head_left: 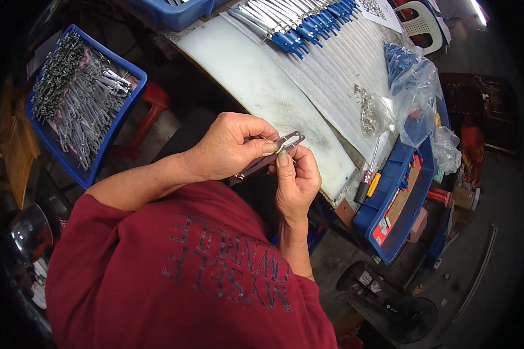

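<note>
Both hands, left hand (227, 148) and right hand (297, 180), fingers closed, pinch a slim metal clip (271, 156); it looks light, stiff, best held mid-shank.

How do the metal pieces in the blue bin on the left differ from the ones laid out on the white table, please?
The pieces in the blue bin are bare grey metal, heaped loosely. The blue-handled pieces on the white table have blue ends and lie in a neat row. Both are slim metal items. The left hand and right hand hold one similar piece.
</note>
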The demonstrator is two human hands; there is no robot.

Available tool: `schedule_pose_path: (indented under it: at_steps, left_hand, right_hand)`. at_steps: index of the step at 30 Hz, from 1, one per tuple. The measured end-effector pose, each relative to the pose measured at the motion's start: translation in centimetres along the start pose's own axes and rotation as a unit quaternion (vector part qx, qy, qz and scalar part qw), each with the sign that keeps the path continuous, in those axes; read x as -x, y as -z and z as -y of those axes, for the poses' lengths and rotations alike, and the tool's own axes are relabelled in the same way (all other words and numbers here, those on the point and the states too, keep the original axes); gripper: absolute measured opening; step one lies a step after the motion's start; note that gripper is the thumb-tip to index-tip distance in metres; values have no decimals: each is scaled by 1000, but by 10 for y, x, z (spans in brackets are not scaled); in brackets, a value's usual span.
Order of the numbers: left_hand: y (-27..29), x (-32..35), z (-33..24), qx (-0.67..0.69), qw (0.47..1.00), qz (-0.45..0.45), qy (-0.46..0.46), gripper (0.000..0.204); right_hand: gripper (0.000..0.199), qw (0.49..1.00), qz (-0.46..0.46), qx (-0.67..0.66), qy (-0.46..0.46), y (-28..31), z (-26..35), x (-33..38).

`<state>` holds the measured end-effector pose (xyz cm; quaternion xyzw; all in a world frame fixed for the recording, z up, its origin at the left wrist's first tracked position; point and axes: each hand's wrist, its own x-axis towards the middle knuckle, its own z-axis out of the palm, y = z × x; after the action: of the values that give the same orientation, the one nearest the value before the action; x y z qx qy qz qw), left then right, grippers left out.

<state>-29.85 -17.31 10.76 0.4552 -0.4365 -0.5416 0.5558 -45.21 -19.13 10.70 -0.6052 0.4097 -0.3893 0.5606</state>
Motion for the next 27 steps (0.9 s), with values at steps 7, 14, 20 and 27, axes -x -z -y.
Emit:
schedule_pose_path:
  at_steps: [7, 14, 20, 27]
  left_hand:
    - [1, -1, 3, 21, 999, 19, 24, 12]
    - [2, -2, 8, 54, 997, 40, 28, 12]
    - [0, 0, 7, 73, 997, 16, 38, 12]
    - [4, 1, 6, 29, 997, 52, 50, 13]
  right_hand:
    - [12, 1000, 4, -23, -14, 0, 4, -1]
    - [11, 998, -11, -55, -28, -3, 5, -2]
    - [11, 997, -10, -65, -38, -2, 3, -1]
    - [12, 998, 4, -55, -13, 7, 3, -5]
